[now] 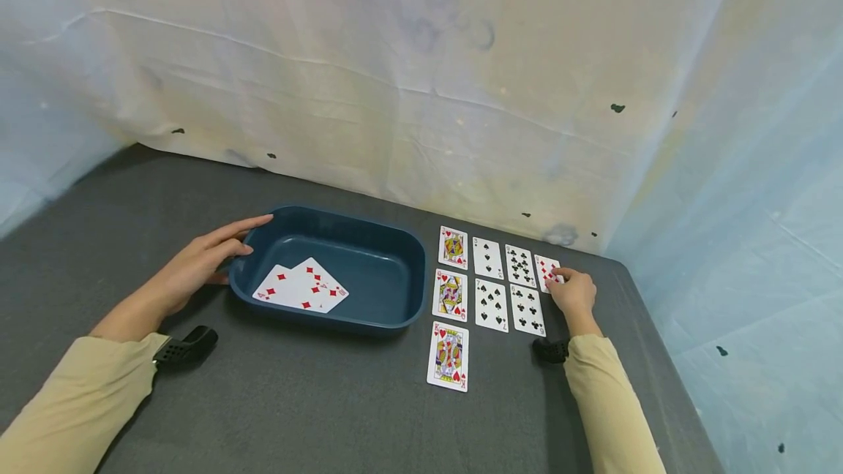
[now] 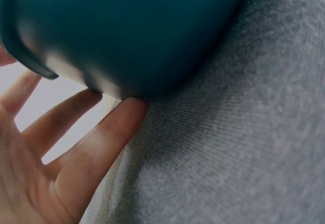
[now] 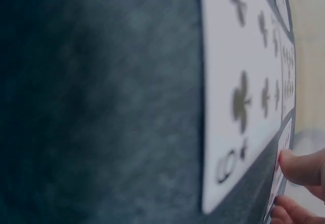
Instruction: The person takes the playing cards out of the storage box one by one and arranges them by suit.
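At the upper right of the head view, my right hand holds a diamond playing card by its right side, with thumb and fingertips at its edge. The card lies close to the table, partly hidden by the fingers. In the right wrist view the thumb presses near its edge, beside the six of clubs. My left hand touches the left end of a dark blue tray, fingers fairly straight. In the left wrist view its fingertips rest against the tray's outer wall.
Overlapping diamond cards lie in the tray's left part. Right of it, a column holds the heart jack, queen and king. Beside them lie spade cards and club cards. A fabric curtain hangs behind the table.
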`<state>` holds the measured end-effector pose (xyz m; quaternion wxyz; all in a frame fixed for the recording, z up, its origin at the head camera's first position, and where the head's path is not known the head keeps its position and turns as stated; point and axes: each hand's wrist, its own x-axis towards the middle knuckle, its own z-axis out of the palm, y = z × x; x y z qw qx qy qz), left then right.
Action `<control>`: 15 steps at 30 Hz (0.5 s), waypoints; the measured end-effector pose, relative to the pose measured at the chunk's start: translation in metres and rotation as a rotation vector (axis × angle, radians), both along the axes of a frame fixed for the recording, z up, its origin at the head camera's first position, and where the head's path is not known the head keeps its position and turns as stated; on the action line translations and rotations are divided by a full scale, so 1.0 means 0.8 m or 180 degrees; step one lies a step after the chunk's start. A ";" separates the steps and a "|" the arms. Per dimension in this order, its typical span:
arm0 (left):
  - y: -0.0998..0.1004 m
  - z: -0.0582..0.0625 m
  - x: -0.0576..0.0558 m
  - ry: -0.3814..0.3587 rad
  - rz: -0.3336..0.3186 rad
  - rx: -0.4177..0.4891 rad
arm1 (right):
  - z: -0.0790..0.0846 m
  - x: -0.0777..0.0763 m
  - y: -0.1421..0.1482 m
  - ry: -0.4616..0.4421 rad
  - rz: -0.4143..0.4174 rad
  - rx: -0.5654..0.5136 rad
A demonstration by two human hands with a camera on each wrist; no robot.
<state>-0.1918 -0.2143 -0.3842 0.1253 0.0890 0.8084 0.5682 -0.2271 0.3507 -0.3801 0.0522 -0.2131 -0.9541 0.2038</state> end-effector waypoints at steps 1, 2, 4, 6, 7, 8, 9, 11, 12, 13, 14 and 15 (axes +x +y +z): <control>0.000 0.000 0.000 0.0004 -0.0002 0.0002 | 0.000 0.001 -0.001 -0.0010 -0.0015 0.0007; 0.000 0.000 0.000 0.0009 -0.0003 0.0001 | 0.000 0.001 -0.001 -0.0012 -0.0016 0.0011; 0.000 0.000 0.000 0.0011 -0.0007 -0.0008 | 0.001 0.002 -0.002 -0.0007 -0.0024 0.0011; 0.000 0.000 0.000 0.0005 -0.0010 -0.0015 | 0.001 0.002 -0.003 0.0026 -0.0048 -0.0005; 0.000 0.001 0.000 0.0005 -0.0011 -0.0021 | 0.001 0.002 -0.003 0.0065 -0.0064 -0.0043; 0.000 0.001 0.000 0.0006 -0.0009 -0.0029 | 0.002 0.001 -0.004 0.0117 -0.0074 -0.0062; 0.001 0.001 0.000 0.0005 -0.0007 -0.0033 | 0.002 0.001 -0.004 0.0174 -0.0086 -0.0091; 0.001 0.001 0.001 0.0003 -0.0002 -0.0030 | 0.004 0.000 -0.006 0.0307 -0.0103 -0.0201; 0.001 0.001 0.001 0.0000 0.0000 -0.0025 | 0.004 -0.001 -0.007 0.0366 -0.0109 -0.0275; 0.001 0.001 0.001 -0.0002 0.0000 -0.0017 | 0.005 -0.002 -0.009 0.0409 -0.0116 -0.0348; 0.001 0.001 0.001 -0.0007 -0.0002 -0.0008 | 0.006 -0.003 -0.010 0.0445 -0.0122 -0.0427; 0.001 0.001 0.001 -0.0010 -0.0004 -0.0001 | 0.007 -0.003 -0.012 0.0474 -0.0132 -0.0520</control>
